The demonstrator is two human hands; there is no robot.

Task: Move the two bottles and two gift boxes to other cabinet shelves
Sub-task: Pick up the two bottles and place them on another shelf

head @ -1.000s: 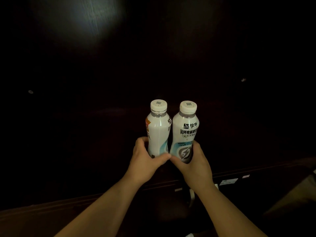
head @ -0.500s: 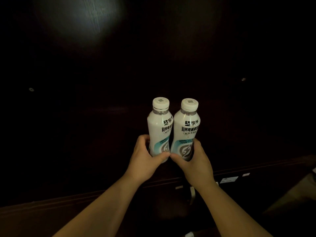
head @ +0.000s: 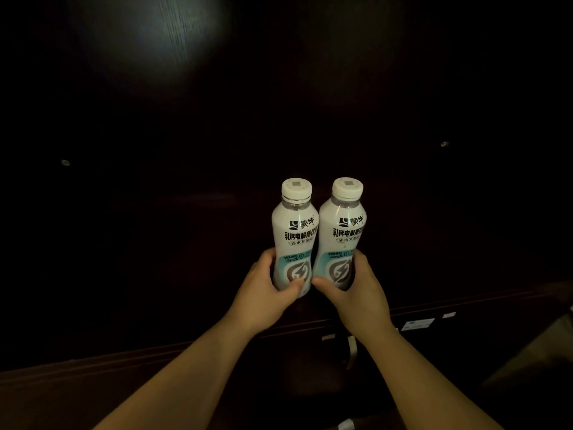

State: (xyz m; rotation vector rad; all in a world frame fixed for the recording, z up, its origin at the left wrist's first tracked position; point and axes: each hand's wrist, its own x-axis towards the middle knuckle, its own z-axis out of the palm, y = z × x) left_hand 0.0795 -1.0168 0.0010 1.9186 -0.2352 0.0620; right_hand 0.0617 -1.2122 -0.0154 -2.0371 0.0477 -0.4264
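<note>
White plastic is what each hand grips: the left hand [head: 266,291] is wrapped round the lower body of the left bottle [head: 294,240], thumb lying across the front near the base and the fingers curled out of sight behind, while the right hand [head: 356,294] holds the right bottle [head: 341,237] the same way, mirrored, its thumb pointing inward toward the other thumb. Both forearms reach up from the bottom of the view and converge, bare to the edge of the frame, wrists nearly straight, palms turned toward each other. Above the two grips the bottles rise upright, side by side and touching or very nearly so along their shoulders, each tilted a little outward at the top. Counted: two bottles, two white screw caps (each with a small printed square on top), two hands. Their labels face the camera with dark lettering over a pale teal band and a round grey emblem, which sits just above each thumb. Behind the grips everything is a very dark wooden cabinet [head: 186,212]; whether the bottles' bases rest on a shelf or hang in the air cannot be told, since the hands cover them. Below the wrists runs a dark brown ledge [head: 93,364], and no gift boxes can be made out in the gloom
</note>
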